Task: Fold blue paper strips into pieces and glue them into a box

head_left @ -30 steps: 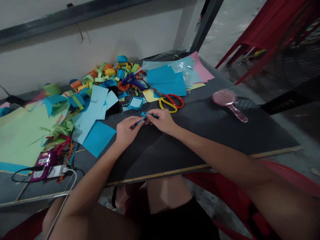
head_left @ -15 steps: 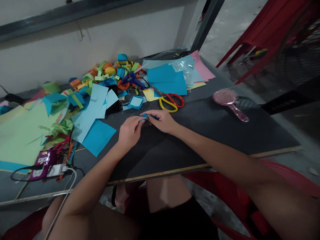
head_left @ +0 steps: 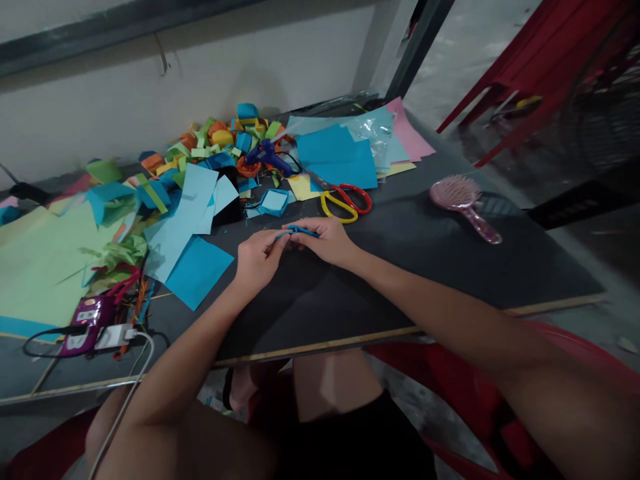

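Note:
Both my hands meet over the middle of the dark table [head_left: 430, 260], pinching a small blue paper strip [head_left: 299, 231] between them. My left hand [head_left: 256, 259] grips its left end with closed fingers. My right hand [head_left: 326, 240] presses on its right part, fingers curled over it. The strip lies low, at or just above the tabletop. A small blue paper box [head_left: 273, 201] sits just beyond my hands.
Red-and-yellow scissors [head_left: 345, 200] lie behind my right hand. A blue glue gun [head_left: 267, 157] rests among a heap of coloured paper pieces [head_left: 215, 143]. Blue sheets [head_left: 336, 157], a pink hairbrush [head_left: 463, 200] at right, green paper [head_left: 45, 260] and a purple device [head_left: 85, 320] with cables at left.
My hands have flattened the blue strip lower toward the table. The camera has shifted slightly; nothing else on the table has moved.

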Demonstrator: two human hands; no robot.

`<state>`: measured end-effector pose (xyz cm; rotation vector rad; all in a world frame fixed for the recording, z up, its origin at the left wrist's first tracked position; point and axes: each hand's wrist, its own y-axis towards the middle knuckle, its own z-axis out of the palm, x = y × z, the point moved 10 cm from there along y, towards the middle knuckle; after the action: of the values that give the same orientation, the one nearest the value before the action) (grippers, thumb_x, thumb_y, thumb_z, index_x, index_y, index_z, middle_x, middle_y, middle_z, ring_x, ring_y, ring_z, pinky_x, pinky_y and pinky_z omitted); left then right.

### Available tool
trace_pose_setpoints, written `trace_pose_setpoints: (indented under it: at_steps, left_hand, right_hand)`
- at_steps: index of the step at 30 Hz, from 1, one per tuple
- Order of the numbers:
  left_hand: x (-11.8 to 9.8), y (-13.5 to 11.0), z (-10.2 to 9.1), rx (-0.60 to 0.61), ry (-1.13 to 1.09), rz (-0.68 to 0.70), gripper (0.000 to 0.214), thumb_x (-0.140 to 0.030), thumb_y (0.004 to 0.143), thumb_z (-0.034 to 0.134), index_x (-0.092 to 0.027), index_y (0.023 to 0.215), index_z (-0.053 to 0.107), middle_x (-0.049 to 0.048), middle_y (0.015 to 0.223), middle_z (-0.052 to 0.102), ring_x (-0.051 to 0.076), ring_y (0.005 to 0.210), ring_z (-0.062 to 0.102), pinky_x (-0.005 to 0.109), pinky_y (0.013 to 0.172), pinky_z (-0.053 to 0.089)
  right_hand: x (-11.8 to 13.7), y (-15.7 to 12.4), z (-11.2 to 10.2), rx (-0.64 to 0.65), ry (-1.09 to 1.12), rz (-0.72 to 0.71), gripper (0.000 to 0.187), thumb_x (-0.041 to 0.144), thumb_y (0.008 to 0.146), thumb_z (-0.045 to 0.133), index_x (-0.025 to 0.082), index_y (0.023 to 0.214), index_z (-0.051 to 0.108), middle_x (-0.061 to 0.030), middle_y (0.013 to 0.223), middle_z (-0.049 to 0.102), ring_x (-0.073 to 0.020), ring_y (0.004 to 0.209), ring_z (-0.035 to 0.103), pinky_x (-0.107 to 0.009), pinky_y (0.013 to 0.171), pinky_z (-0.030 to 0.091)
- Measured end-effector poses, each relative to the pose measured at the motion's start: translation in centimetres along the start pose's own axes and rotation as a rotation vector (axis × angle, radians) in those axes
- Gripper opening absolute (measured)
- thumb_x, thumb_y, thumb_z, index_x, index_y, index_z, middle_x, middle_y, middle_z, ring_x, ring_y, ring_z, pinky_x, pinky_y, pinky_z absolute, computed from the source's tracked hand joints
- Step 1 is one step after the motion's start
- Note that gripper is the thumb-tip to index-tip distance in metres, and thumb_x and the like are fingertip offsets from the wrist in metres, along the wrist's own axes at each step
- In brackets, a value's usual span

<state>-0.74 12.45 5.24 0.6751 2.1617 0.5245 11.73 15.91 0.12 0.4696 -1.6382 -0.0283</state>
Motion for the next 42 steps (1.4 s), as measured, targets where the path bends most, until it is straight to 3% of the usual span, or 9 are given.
trace_pose_setpoints:
  at_steps: [7, 21, 27, 32, 37, 42]
  left_hand:
    - [0.8, -0.1, -0.7, -0.049, 0.035, -0.069, 0.021, -0.035, 0.090, 0.061, -0.021, 0.086, 0.076, 0.0026, 0.082, 0.076, 0.011, 0.065, 0.065, 0.021, 0.057, 0.047]
    - [0.6, -0.1, -0.8, -0.038, 0.065, -0.034, 0.023, -0.037, 0.092, 0.059, -0.021, 0.090, 0.075, 0.0016, 0.078, 0.074, 0.010, 0.060, 0.061, 0.022, 0.056, 0.046]
    - [-0.4, 0.4, -0.9, 0.018, -0.017, 0.033, 0.023, -0.036, 0.092, 0.058, -0.020, 0.088, 0.074, 0.0046, 0.086, 0.073, 0.013, 0.076, 0.065, 0.024, 0.065, 0.050]
    - [-0.7, 0.8, -0.6, 0.060, 0.044, 0.109, 0.018, -0.036, 0.089, 0.063, -0.023, 0.094, 0.074, 0.0067, 0.096, 0.062, 0.019, 0.093, 0.059, 0.032, 0.077, 0.052]
    - [-0.7, 0.7, -0.3, 0.057, 0.069, 0.189, 0.014, -0.031, 0.089, 0.064, -0.025, 0.097, 0.073, 0.0061, 0.098, 0.055, 0.019, 0.097, 0.054, 0.036, 0.081, 0.050]
    - [-0.5, 0.6, 0.2, 0.089, 0.053, 0.175, 0.010, -0.030, 0.088, 0.065, -0.026, 0.095, 0.072, 0.0053, 0.099, 0.053, 0.020, 0.101, 0.054, 0.035, 0.083, 0.051]
  right_hand:
    - [0.2, 0.0, 0.0, -0.021, 0.045, 0.004, 0.033, 0.044, 0.077, 0.072, 0.019, 0.098, 0.078, -0.0030, 0.076, 0.076, -0.0146, 0.065, 0.070, -0.025, 0.057, 0.057]
    - [-0.2, -0.1, 0.0, -0.039, 0.031, 0.001, 0.030, 0.041, 0.078, 0.072, 0.021, 0.099, 0.078, -0.0038, 0.076, 0.077, -0.0158, 0.064, 0.071, -0.027, 0.057, 0.059]
    - [-0.1, -0.2, -0.4, -0.061, 0.023, -0.010, 0.030, 0.042, 0.076, 0.073, 0.022, 0.097, 0.079, -0.0028, 0.081, 0.077, -0.0166, 0.065, 0.071, -0.027, 0.055, 0.058]
    - [0.7, -0.3, -0.5, -0.046, -0.154, -0.100, 0.026, 0.039, 0.081, 0.068, 0.023, 0.097, 0.079, -0.0008, 0.071, 0.076, -0.0157, 0.061, 0.069, -0.026, 0.057, 0.055]
    - [1.5, -0.5, -0.5, -0.027, -0.269, -0.169, 0.025, 0.037, 0.084, 0.063, 0.023, 0.098, 0.079, -0.0006, 0.069, 0.076, -0.0147, 0.060, 0.069, -0.024, 0.056, 0.051]
    - [1.9, -0.8, -0.2, 0.007, -0.314, -0.159, 0.027, 0.038, 0.087, 0.061, 0.024, 0.101, 0.078, 0.0001, 0.071, 0.076, -0.0130, 0.059, 0.067, -0.023, 0.058, 0.051]
